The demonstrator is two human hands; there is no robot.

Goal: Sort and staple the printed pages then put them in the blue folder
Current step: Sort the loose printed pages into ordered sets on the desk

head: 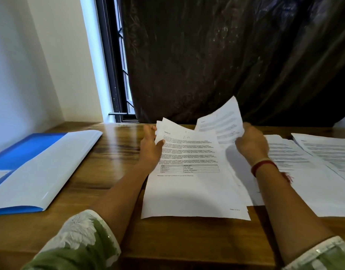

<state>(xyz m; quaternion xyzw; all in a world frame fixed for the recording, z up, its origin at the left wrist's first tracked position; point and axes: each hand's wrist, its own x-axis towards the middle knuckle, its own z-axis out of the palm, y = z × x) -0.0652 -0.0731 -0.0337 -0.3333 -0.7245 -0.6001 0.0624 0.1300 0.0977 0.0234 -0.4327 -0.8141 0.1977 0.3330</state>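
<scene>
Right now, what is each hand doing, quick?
Left hand: closed on the upper left edge of the paper stack.
Right hand: closed on a single lifted sheet.

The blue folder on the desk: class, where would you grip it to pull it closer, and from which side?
Grip the blue folder at its near right edge, reaching from the right with the left hand. It lies flat and open, that edge nearest the stack of pages, with bare desk beside it.

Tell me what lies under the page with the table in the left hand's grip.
Under the table page more white sheets show as offset edges along its right side. Their print is covered. The wooden desk is beneath.
</scene>
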